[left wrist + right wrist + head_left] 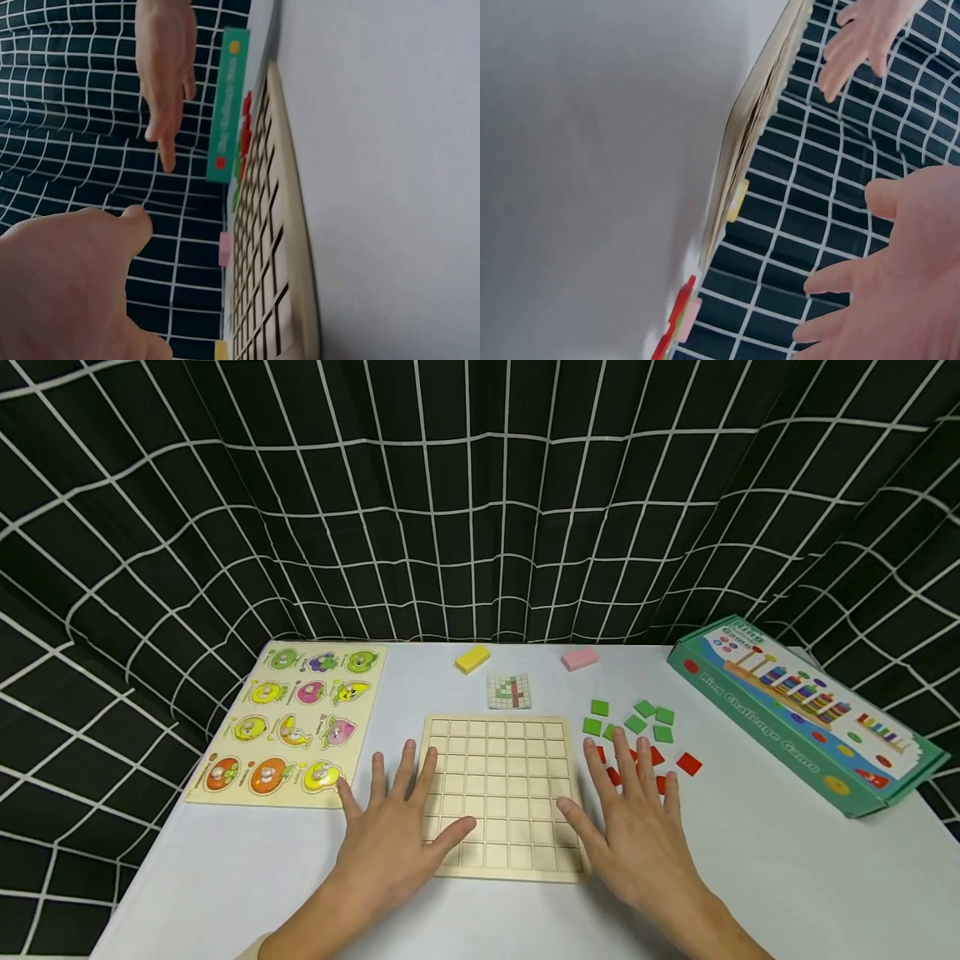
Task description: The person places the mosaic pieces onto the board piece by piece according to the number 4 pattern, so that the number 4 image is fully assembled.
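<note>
Both hands hover palm down with fingers spread, holding nothing. My left hand (390, 835) overlaps the left edge of a wooden grid board (498, 868) in the head view, and both wrist views show the hands raised above the table. On the other side, my right hand (637, 835) spans the board's right edge, its fingertips over a group of red square tiles (689, 764), some of them hidden. Several green square tiles (664, 716) lie just beyond those fingers. Behind the board sits a small pattern card (509, 692) printed with a grid in green and red.
A fruit puzzle board (281, 722) lies at the left of the white table (787, 885). Toward the back are a yellow block (472, 659) and a pink block (580, 659). A green game box (806, 714) stands at the right. Black grid-patterned cloth (480, 510) encloses the table.
</note>
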Motion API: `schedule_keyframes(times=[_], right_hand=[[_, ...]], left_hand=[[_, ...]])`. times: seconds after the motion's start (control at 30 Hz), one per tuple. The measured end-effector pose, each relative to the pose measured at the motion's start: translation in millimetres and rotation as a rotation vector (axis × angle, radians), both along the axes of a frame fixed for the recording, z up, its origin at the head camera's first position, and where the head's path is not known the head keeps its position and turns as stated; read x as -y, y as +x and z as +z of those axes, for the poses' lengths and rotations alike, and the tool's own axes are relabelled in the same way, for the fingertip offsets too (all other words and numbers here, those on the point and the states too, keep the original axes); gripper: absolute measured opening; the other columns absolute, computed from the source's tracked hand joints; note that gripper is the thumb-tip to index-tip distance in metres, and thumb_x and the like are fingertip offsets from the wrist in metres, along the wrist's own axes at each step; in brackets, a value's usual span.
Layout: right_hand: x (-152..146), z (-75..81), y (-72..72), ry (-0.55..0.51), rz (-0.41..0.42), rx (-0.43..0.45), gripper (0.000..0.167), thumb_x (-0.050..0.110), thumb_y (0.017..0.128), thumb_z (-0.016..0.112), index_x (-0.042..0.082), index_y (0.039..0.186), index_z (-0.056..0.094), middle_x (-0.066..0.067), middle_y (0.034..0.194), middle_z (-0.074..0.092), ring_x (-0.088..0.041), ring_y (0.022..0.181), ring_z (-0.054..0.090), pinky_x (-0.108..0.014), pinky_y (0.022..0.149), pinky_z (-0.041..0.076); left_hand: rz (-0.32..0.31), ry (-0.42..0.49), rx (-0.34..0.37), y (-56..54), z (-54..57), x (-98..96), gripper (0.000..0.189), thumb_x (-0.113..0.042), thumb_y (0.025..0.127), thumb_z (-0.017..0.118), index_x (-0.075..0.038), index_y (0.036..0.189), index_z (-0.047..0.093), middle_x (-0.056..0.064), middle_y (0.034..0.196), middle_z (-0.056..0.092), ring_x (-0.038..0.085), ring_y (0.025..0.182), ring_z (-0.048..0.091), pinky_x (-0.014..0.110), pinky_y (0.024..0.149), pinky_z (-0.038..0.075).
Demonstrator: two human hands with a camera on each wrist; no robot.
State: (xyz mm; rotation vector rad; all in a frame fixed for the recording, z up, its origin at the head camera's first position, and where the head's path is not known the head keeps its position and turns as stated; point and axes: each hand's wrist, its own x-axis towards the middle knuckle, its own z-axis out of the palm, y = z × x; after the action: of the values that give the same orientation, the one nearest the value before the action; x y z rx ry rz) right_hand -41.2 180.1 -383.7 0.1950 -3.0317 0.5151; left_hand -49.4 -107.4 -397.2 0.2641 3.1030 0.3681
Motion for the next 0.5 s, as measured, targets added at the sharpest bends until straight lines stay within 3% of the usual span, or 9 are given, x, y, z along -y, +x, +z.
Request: schedule_keyframes(times=[0.3,0.5], right_hand=[[-24,-0.4,-21.4,-0.134,0.036,-0.029,0.083,0.048,0.100,0.067,0.008,0.164,0.033,-0.025,0.171,0.019,-0.053,0.155,0.020,-0.075,0.114,0.028],[-41,2.3,-39.3,-0.220,0.027,-0.043,0.073,0.035,0.096,0.075,0.003,0.155,0.046,-0.026,0.159,0.040,-0.052,0.141,0.043,-0.071,0.106,0.041]], left_hand=[[-0.043,0.044,0.115,-4.5,-2.3,7.4,0.110,-0.084,0.084,0.059,-0.019,0.167,0.026,0.010,0.175,0.017,0.049,0.158,0.016,0.085,0.113,0.010],[-0.049,0.048,0.170,-6.1,-7.4,10.6,0.120,-0.085,0.079,0.064,-0.016,0.167,0.024,0.010,0.176,0.015,0.051,0.158,0.016,0.084,0.114,0.010]])
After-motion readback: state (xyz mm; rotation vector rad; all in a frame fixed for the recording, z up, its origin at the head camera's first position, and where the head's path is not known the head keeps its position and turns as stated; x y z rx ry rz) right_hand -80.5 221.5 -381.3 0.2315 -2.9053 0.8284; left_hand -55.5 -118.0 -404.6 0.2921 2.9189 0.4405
